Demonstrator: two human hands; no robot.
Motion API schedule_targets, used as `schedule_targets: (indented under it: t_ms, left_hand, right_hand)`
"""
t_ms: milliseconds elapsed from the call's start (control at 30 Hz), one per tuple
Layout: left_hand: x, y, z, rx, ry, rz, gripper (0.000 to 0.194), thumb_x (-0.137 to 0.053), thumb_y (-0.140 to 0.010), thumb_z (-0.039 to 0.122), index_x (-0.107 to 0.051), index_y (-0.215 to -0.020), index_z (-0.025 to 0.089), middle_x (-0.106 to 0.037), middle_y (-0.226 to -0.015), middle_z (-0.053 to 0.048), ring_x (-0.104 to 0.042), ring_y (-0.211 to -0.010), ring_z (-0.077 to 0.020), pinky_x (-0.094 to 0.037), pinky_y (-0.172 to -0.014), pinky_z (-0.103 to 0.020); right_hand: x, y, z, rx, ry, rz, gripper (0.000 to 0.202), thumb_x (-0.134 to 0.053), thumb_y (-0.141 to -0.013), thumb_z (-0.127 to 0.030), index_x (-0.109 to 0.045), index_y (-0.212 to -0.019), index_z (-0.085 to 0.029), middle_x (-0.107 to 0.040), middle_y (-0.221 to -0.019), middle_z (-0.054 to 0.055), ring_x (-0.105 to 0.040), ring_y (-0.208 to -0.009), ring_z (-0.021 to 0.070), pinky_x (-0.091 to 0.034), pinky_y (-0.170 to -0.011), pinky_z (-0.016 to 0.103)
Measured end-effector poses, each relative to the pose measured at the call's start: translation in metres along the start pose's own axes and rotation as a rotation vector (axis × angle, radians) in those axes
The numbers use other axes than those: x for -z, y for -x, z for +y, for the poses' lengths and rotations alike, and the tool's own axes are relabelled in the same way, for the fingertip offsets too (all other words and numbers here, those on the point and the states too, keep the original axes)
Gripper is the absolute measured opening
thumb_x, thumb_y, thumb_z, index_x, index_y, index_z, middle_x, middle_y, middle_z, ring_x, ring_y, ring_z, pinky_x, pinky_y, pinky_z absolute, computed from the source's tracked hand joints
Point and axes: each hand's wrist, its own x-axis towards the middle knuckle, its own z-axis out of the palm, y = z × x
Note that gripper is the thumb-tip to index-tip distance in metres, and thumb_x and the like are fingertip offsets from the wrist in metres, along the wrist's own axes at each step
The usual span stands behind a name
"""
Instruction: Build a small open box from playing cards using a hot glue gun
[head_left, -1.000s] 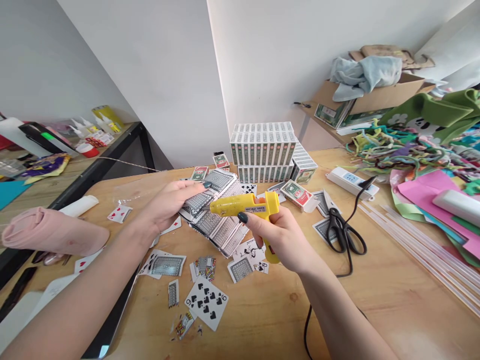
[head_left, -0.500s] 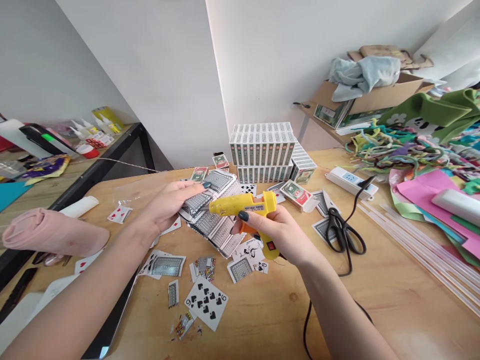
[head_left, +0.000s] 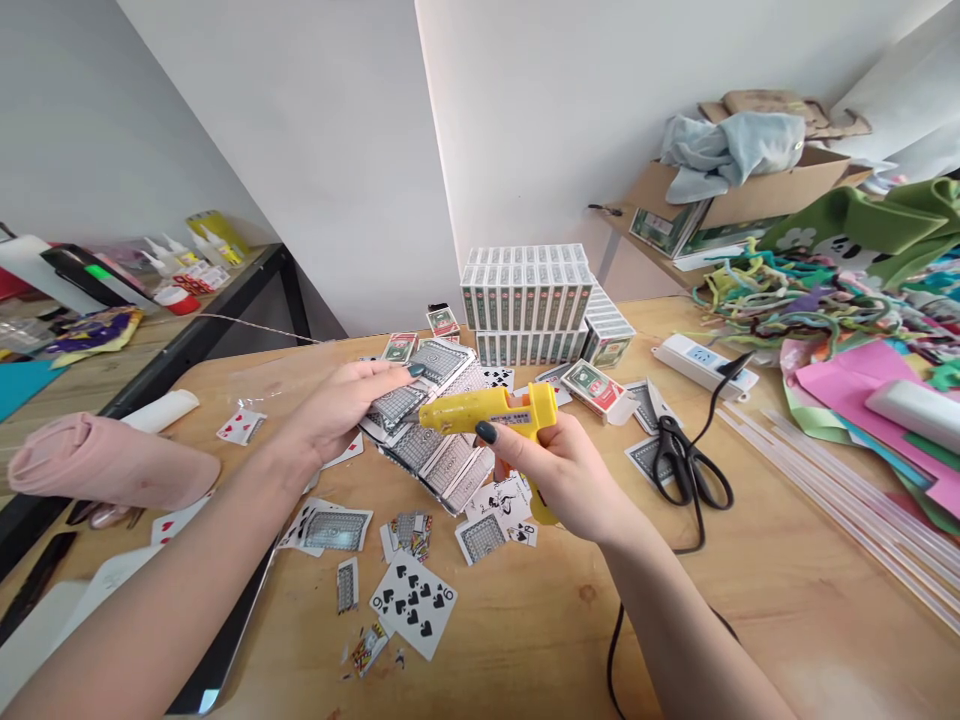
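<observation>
My right hand (head_left: 574, 470) is wrapped round a yellow hot glue gun (head_left: 480, 408), its nozzle pointing left. The nozzle is at the surface of a box-like piece covered with playing cards (head_left: 450, 460); whether it touches, I cannot tell. My left hand (head_left: 352, 405) grips the left side of that card piece, thumb tip on top, with its other fingers partly hidden. Loose and cut playing cards lie below, among them a nine of spades (head_left: 414, 605), a joker (head_left: 501, 497) and a face-down card (head_left: 481, 538).
Stacked card boxes (head_left: 525, 290) stand at the back, with an opened card box (head_left: 596, 388) in front. To the right lie black scissors (head_left: 679, 465), a white power strip (head_left: 705, 365) and clear glue sticks (head_left: 840, 510). A pink roll (head_left: 112, 465) is at left.
The glue gun has turned slightly in my right hand's grip, its handle now more hidden by the hand. My left hand and the card piece stay nearly still.
</observation>
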Motion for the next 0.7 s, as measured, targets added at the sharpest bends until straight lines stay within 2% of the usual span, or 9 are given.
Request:
schedule_targets:
  t_ms: [100, 400, 700]
  left_hand:
    - [0.0, 0.0003, 0.0, 0.003, -0.018, 0.005, 0.022, -0.075, -0.063, 0.033, -0.064, -0.067, 0.014, -0.059, -0.054, 0.003, -0.049, -0.041, -0.0077, -0.038, -0.037, -0.017]
    - [0.0014, -0.0006, -0.0015, -0.022, -0.016, -0.009, 0.022, -0.073, -0.064, 0.033, -0.061, -0.063, 0.015, -0.058, -0.054, 0.002, -0.049, -0.043, -0.0089, -0.036, -0.04, -0.019]
    - [0.0022, 0.0002, -0.0004, -0.018, -0.052, -0.005, 0.018, -0.071, -0.067, 0.031, -0.066, -0.07, 0.014, -0.061, -0.059, 0.0, -0.051, -0.046, -0.0101, -0.036, -0.041, -0.019]
  right_hand:
    - [-0.0005, 0.0003, 0.0, 0.0, 0.013, 0.026, 0.038, -0.056, -0.085, -0.051, -0.055, -0.066, -0.018, -0.045, -0.058, -0.004, -0.035, -0.049, 0.0077, -0.029, -0.044, 0.022]
    - [0.0, 0.0012, 0.0018, -0.027, 0.012, 0.067, 0.045, -0.055, -0.085, -0.053, -0.047, -0.057, -0.019, -0.038, -0.054, -0.006, -0.03, -0.046, 0.0063, -0.028, -0.042, 0.022]
    - [0.0016, -0.0005, 0.0045, -0.044, 0.022, 0.079, 0.048, -0.054, -0.084, -0.054, -0.046, -0.053, -0.018, -0.04, -0.057, -0.003, -0.03, -0.049, 0.0071, -0.027, -0.041, 0.022]
